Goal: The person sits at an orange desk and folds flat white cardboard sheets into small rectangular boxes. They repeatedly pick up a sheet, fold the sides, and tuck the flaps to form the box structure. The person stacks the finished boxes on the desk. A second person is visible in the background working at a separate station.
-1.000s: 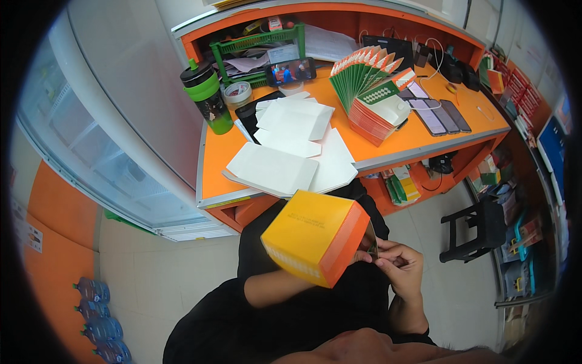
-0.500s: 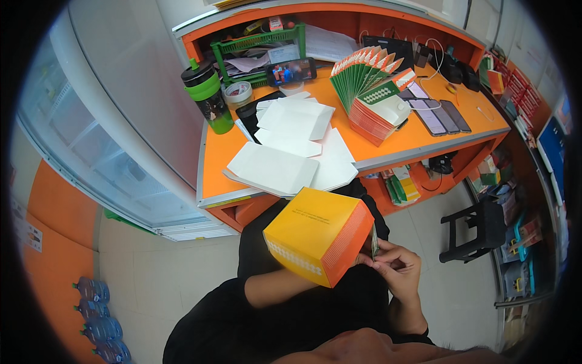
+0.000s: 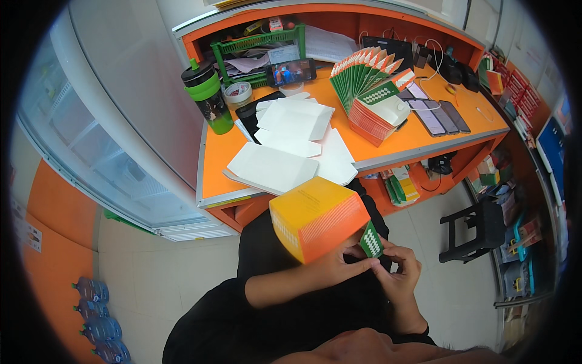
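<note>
Just below the orange desk's (image 3: pixel 418 142) front edge, we hold an orange-and-yellow carton (image 3: pixel 317 217) over our lap, left hand (image 3: pixel 330 269) gripping its underside, right hand (image 3: pixel 400 276) pinching its green patterned flap (image 3: pixel 370 240) between fingertips

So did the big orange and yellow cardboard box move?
Yes. The orange and yellow cardboard box rose slightly toward the orange desk's front edge and turned; both hands hold it.
</note>
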`<state>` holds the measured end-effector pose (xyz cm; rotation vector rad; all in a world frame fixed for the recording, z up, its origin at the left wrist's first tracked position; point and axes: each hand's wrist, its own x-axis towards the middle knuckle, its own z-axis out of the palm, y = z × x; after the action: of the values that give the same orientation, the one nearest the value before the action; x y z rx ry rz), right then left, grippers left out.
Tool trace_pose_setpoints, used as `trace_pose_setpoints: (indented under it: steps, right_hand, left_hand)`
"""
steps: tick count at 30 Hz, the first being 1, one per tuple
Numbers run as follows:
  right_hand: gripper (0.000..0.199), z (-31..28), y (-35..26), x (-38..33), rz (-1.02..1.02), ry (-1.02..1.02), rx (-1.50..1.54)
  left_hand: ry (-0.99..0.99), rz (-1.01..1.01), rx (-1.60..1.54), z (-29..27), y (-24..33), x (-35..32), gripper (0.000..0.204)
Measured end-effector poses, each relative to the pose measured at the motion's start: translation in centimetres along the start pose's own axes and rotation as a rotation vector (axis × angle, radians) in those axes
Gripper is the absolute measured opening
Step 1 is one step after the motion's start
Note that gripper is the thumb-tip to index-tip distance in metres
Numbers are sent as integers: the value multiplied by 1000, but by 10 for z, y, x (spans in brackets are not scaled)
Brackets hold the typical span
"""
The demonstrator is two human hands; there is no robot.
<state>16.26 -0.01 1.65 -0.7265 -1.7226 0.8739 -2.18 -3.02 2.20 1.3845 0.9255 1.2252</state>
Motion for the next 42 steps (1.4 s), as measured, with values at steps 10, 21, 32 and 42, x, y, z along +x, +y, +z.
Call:
trace_pose_setpoints:
  steps: [10, 21, 32, 42]
  right_hand:
    - [60, -16, 5, 5, -61, -208, 256]
    - [63, -47, 18, 10, -236, -275, 257]
    - [59, -39, 23, 4, -242, -140, 306]
    - [50, -44, 17, 0, -39, 116, 239]
  left_hand:
    - [10, -111, -183, 1, 13, -11, 46]
    - [-191, -296, -1166, -4, -9, -4, 68]
    - [-331, -290, -1350, -6, -32, -9, 53]
    - [-180, 328, -176, -44, 15, 7, 56]
